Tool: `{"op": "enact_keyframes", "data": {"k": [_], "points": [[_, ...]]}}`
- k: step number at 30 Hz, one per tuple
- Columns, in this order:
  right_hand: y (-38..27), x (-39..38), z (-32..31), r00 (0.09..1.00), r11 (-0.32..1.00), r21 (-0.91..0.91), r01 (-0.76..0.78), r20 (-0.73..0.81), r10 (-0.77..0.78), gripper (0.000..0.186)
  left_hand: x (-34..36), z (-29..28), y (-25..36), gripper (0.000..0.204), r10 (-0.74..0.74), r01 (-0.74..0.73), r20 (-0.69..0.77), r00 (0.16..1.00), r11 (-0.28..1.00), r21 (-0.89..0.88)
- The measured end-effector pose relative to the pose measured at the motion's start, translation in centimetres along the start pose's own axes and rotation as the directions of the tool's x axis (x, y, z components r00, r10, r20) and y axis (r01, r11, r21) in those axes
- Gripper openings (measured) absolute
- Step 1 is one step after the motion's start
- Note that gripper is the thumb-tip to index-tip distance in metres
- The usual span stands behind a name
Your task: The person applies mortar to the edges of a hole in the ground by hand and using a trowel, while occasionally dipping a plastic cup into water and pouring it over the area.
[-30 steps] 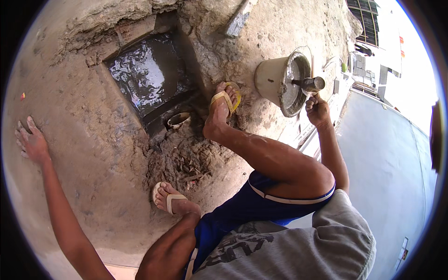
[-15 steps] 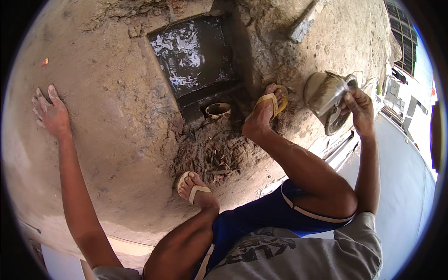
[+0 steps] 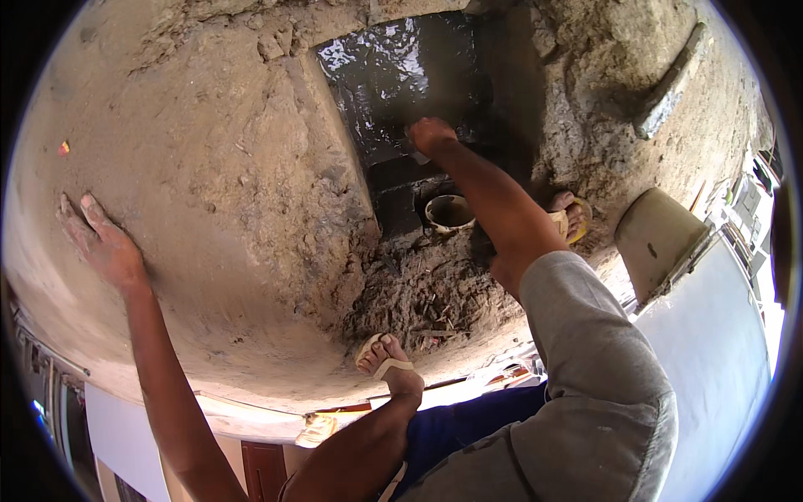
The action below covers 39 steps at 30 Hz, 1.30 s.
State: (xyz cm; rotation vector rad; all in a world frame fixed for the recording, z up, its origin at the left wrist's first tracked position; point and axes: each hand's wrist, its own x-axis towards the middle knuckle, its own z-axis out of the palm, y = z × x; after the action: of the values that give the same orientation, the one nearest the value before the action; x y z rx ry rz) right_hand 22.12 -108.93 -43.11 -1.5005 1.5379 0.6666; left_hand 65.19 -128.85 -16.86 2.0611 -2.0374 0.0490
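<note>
My left hand [image 3: 102, 244] rests on the bare earthen ground at the far left, fingers stretched out and holding nothing. Down into a square pit [image 3: 343, 125] reaches my right hand [image 3: 431, 135], over dark, glistening water [image 3: 393, 71]. Its fingers are curled closed; a small pale edge shows just under them, but what they grip is hidden. Nearer me than that hand, a round pipe mouth [image 3: 450, 214] opens at the pit's near end. My sandalled feet are planted apart, the left foot [image 3: 386, 356] on the near side and the right foot [image 3: 570, 216] by the pit's right corner.
A mud-stained bucket [image 3: 661, 238] stands to the right, beyond my right foot. Farther up on that side lies a grey slab-like bar [image 3: 673, 82] on rough earth. Crumbled mud and debris [image 3: 427, 293] are heaped between my feet. A pale wall [image 3: 711, 351] rises at the right.
My right hand has swung from the bucket on the right, where it held a shiny grey vessel, leftward into the pit. The view has shifted; my left hand still lies on the ground.
</note>
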Motion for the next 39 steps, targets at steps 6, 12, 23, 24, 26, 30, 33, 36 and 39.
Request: {"op": "enact_keyframes", "data": {"k": [6, 12, 23, 24, 26, 30, 33, 36, 39], "points": [[-0.8, 5.3, 2.1, 0.971, 0.969, -0.13, 0.208, 0.142, -0.19, 0.025, -0.3, 0.1, 1.4, 0.063, -0.147, 0.151, 0.075, 0.986, 0.987, -0.049], [-3.4, 9.4, 2.9, 0.988, 0.977, 0.17, 0.125, 0.07, -0.138, 0.028, -0.5, 0.1, 1.7, 0.065, -0.179, 0.187, 0.106, 0.978, 0.98, -0.068], [-2.5, 16.3, 0.6, 0.934, 0.953, 0.019, 0.302, -0.208, -0.291, 0.012, -0.8, -0.3, 0.7, 0.066, -0.257, 0.269, 0.145, 0.955, 0.961, -0.063], [-1.0, 17.2, -0.6, 0.918, 0.922, 0.113, 0.37, -0.2, -0.343, 0.014, -0.7, -0.2, 1.2, 0.069, -0.241, 0.253, 0.159, 0.957, 0.966, -0.06], [4.1, 19.7, -1.6, 0.842, 0.809, 0.259, 0.528, -0.285, -0.458, 0.019, -0.3, 0.4, 2.0, 0.073, -0.22, 0.236, 0.176, 0.96, 0.969, -0.078], [5.8, 21.3, -5.0, 0.921, 0.896, 0.312, 0.316, -0.329, -0.21, 0.033, -0.5, -1.0, 1.8, 0.071, -0.284, 0.299, 0.165, 0.945, 0.951, -0.077], [7.7, 20.2, -8.1, 0.844, 0.97, 0.111, -0.215, -0.479, 0.242, 0.034, -0.3, 0.1, 2.3, 0.069, -0.259, 0.279, 0.178, 0.949, 0.955, -0.102], [8.8, 19.7, -10.0, 0.763, 0.931, 0.1, -0.352, -0.546, 0.347, 0.031, -0.1, -0.1, 2.5, 0.066, -0.226, 0.243, 0.157, 0.961, 0.966, -0.094], [5.9, 14.7, -11.3, 0.795, 0.924, 0.214, -0.317, -0.471, 0.382, 0.026, -0.6, -0.5, 2.0, 0.065, -0.233, 0.244, 0.138, 0.963, 0.968, -0.065]]}}
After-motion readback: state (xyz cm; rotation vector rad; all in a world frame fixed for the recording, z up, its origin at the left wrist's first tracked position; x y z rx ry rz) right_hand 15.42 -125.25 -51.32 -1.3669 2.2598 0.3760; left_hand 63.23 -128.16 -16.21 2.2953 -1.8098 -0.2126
